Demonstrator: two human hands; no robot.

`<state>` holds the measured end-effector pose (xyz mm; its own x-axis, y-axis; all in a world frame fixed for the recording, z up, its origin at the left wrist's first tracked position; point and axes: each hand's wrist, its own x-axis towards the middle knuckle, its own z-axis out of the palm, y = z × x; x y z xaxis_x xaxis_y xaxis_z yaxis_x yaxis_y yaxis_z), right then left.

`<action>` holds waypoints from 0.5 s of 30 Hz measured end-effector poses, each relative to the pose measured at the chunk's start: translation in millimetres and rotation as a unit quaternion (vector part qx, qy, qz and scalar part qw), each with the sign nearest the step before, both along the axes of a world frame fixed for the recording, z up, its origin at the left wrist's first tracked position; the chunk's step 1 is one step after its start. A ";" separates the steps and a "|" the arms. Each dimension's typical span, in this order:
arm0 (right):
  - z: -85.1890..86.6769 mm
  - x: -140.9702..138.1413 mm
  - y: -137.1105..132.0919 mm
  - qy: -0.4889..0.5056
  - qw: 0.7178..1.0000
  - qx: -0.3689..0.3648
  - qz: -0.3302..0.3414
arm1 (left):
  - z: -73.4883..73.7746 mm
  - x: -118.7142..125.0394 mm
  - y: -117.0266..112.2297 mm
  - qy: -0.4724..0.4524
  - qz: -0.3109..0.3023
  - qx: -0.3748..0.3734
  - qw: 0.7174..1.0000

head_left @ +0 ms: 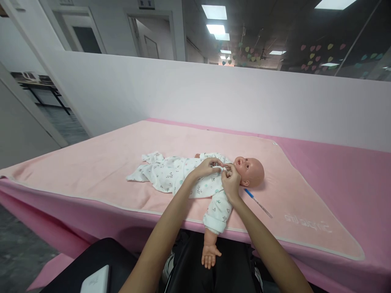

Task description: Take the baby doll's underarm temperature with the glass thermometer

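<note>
A baby doll (252, 171) lies on its back with its head to the right, dressed in a white printed outfit (171, 175) with long sleeves and legs. At the doll's neckline, my left hand (209, 167) pinches the edge of the outfit. Close beside it, my right hand (231, 179) also has its fingers pressed together on the cloth near the doll's chin. The fingertips of both hands nearly meet, and whatever fastening lies between them is too small to make out. One doll arm (210, 248) hangs over the table's front edge, its sleeve cuff turned back.
Right of the doll's head lies a thermometer-like stick with a blue cap (258, 202). A peach mat (106, 162) covers the pink-draped table (336, 171). Behind it rises a white partition (214, 97) with glass above. A white box-shaped object (96, 280) rests on a black seat at lower left.
</note>
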<state>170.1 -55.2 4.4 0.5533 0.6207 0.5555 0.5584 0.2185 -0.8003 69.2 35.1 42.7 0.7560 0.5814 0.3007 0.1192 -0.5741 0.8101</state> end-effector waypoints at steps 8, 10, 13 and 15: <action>2.1 0.9 0.8 -0.083 0.996 0.034 -0.011 | 3.9 -1.5 -1.4 -0.015 -0.009 -0.069 0.997; 1.6 1.3 1.5 -0.100 0.994 0.041 -0.016 | 4.2 -1.6 -1.2 -0.027 -0.012 -0.100 0.995; 1.3 1.7 2.0 -0.115 0.993 0.035 -0.012 | 2.0 -0.9 0.7 -0.055 -0.027 -0.142 0.988; 1.3 2.2 2.2 -0.120 0.992 0.031 -0.005 | -0.1 0.2 2.3 -0.067 -0.032 -0.154 0.985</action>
<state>172.3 -53.0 5.7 0.4066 0.5770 0.7083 0.7336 0.2559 -0.6296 69.4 37.4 42.7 0.7588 0.6137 0.2183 -0.0295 -0.3023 0.9527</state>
